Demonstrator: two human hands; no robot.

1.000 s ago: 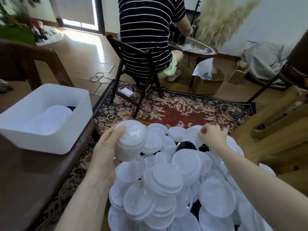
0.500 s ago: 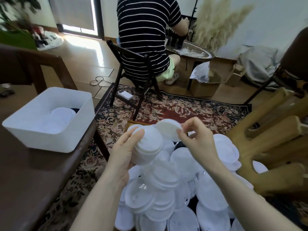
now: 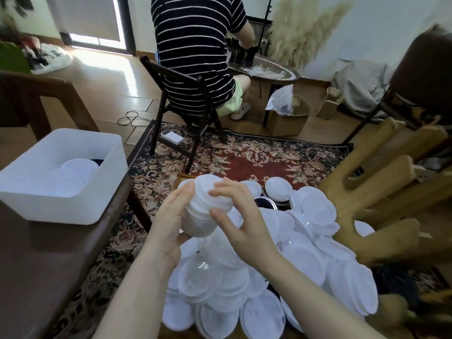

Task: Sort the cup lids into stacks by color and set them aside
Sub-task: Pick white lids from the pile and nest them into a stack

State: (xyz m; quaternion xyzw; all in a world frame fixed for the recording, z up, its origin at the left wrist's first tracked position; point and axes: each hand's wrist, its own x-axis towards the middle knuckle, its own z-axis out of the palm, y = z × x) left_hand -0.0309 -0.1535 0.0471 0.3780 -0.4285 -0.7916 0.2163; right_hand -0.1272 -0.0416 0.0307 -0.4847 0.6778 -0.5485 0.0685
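Patterned red and black carpet (image 3: 244, 157) covers the floor beyond a heaped pile of lids (image 3: 281, 260), with a dark wooden bench (image 3: 49, 253) at the left carrying one white bin (image 3: 61, 177). Above the near side of the pile, the left hand (image 3: 168, 223) cups a short stack of white lids (image 3: 203, 211) from the side and below, fingers curled round it, while the right hand (image 3: 242, 221) pinches the top lid of that stack between thumb and fingertips, seemingly seating it. The risk I judge most likely is a lid going on crooked: thin plastic rims catch, and a tilted lid could make the stack lean and spill back onto the pile. A firmer squeeze from the left hand could also buckle the lower lids. A forearm dragging across the heap may send loose lids sliding to the carpet. Mixing colors is another hazard, since at least one black lid (image 3: 264, 203) sits half buried under white ones and is easy to overlook. Counting: two hands, one stack in hand, one bin with a few white lids inside and something dark behind them; the pile holds dozens of white lids, too overlapped to number exactly. One person in a striped shirt (image 3: 195, 45) sits on a chair (image 3: 186, 99) beyond.
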